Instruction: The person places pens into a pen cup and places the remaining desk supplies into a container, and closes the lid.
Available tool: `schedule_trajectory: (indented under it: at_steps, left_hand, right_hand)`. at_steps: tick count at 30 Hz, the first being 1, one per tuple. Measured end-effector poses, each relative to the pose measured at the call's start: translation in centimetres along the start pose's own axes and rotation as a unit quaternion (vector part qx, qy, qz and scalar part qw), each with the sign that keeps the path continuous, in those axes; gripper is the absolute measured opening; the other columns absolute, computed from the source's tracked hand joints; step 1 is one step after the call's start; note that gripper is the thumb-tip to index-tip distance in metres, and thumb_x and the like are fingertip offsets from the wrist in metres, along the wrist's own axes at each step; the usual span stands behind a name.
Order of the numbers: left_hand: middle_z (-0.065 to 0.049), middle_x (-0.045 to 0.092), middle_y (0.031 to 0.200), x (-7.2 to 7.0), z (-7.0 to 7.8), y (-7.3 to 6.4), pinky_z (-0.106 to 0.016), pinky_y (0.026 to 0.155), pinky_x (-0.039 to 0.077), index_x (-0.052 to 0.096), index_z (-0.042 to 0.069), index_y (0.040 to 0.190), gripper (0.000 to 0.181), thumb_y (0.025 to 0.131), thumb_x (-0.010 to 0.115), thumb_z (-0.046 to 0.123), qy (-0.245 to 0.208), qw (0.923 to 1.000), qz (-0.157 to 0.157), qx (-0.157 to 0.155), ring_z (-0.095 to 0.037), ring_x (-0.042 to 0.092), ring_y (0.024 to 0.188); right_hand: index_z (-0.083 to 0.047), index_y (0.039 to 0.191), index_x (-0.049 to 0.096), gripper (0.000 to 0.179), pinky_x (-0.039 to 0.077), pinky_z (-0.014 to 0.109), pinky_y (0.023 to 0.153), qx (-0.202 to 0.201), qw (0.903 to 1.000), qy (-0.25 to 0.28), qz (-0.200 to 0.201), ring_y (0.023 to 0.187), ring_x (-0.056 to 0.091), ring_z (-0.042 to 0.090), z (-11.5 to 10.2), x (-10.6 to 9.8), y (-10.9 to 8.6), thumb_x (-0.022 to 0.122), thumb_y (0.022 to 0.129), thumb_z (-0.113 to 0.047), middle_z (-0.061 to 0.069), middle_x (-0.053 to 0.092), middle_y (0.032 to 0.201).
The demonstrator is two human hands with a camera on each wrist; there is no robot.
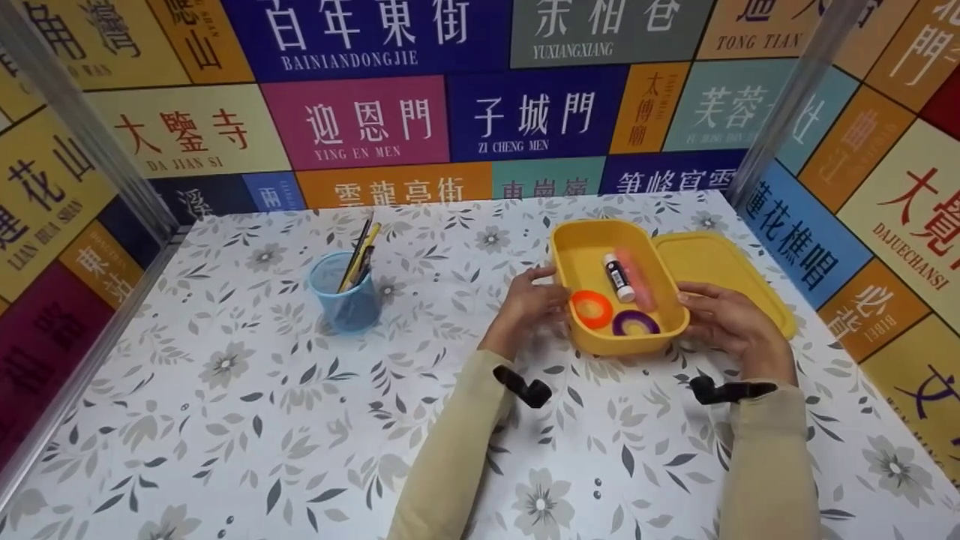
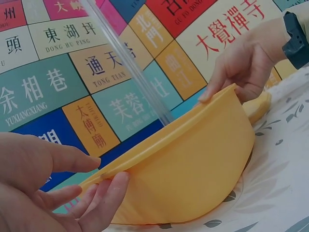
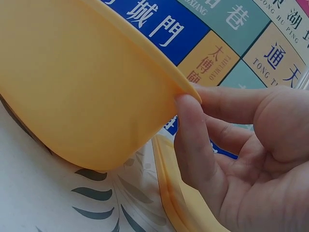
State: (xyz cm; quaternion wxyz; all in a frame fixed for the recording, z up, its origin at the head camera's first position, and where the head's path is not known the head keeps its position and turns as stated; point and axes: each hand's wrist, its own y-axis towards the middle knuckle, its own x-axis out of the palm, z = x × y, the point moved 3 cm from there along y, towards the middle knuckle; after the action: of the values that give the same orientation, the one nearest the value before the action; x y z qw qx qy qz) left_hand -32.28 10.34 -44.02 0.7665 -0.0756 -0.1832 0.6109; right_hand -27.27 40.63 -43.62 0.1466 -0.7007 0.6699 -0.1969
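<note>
A yellow plastic box (image 1: 596, 241) with rounded corners stands on the table. Inside it are a glue stick (image 1: 618, 277), a pink translucent item (image 1: 636, 281), an orange ring (image 1: 592, 309) and a purple ring (image 1: 636, 323). At the box's right side, my right hand (image 1: 724, 319) pinches the rim between thumb and forefinger, plainest in the right wrist view. My left hand (image 1: 531, 300) is at the left side, loosely spread, with a fingertip against the outside of the rim. Behind the right hand lies a flat yellow lid (image 1: 739, 274).
To the left stands a light blue mesh pen cup (image 1: 349, 304) holding several pens and pencils. A floral cloth (image 1: 300, 420) covers the table. Colourful panels with writing (image 1: 356, 124) rise along the back and sides, meeting at clear corner posts.
</note>
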Motion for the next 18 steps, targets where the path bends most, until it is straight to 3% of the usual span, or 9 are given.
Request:
schedule_trajectory:
  at_steps: [6,10,18]
  left_hand:
    - [-0.012,0.071,0.091,-0.12,-0.49,0.24,-0.049,0.095,0.058,0.055,0.009,0.139,0.054,0.087,0.068,0.003,-0.019,0.9997,-0.006,-0.01,-0.022,0.069,0.071]
    - [-0.02,0.074,0.102,-0.11,-0.75,0.38,-0.05,0.094,0.058,0.058,0.01,0.138,0.051,0.088,0.069,0.004,-0.028,0.9994,-0.006,-0.019,-0.023,0.07,0.069]
    - [-0.022,0.072,0.113,-0.03,-1.07,0.57,-0.048,0.092,0.059,0.061,0.014,0.134,0.048,0.087,0.069,0.007,-0.039,0.9988,0.005,-0.029,-0.021,0.071,0.074]
  right_hand:
    - [-0.02,0.155,0.036,0.073,0.06,0.028,0.091,0.007,0.999,-0.042,0.012,0.097,0.071,0.015,-0.27,0.1,-0.13,0.072,0.092,-0.032,-0.012,0.069,0.11]
    - [-0.02,0.156,0.034,0.075,0.059,0.028,0.094,0.007,0.997,-0.075,0.017,0.098,0.07,0.013,-0.35,0.12,-0.16,0.071,0.093,-0.035,-0.012,0.065,0.113]
    - [-0.021,0.154,0.037,0.07,0.059,0.028,0.093,0.014,0.9987,-0.047,0.013,0.098,0.07,0.014,-0.38,0.13,-0.1,0.072,0.093,-0.03,-0.012,0.068,0.111]
